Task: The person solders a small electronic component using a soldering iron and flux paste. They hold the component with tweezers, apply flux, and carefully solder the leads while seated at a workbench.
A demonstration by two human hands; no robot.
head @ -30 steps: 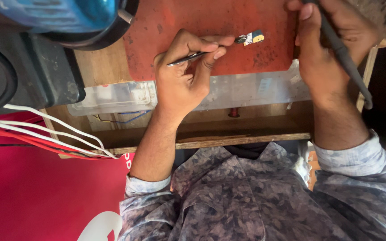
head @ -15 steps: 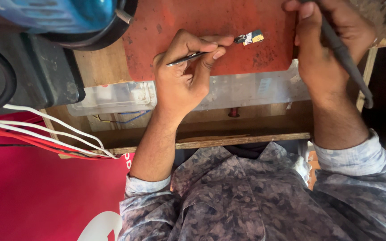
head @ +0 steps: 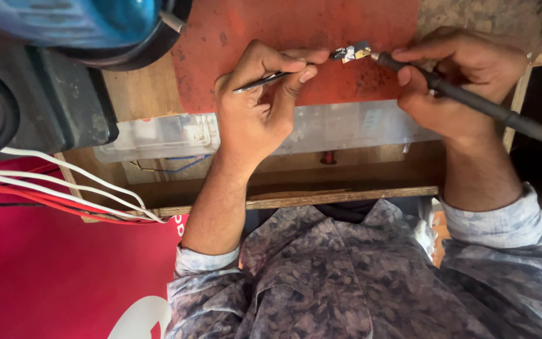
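Fingers [head: 296, 66] of the left hand [head: 255, 107] pinch slim tweezers [head: 265, 80] that hold a small component [head: 352, 53] on the red mat [head: 296, 31], while the right hand [head: 456, 78] grips a soldering iron [head: 472, 100], its tip at the part, so soldering seems underway, unfinished.

Soft, even daylight fills the scene, bright on the red mat [head: 296, 50] and dimmer under the bench [head: 296, 198]. Shadows stay faint (no hard glare anywhere). The blue object [head: 64, 22] at top left looks blurred.
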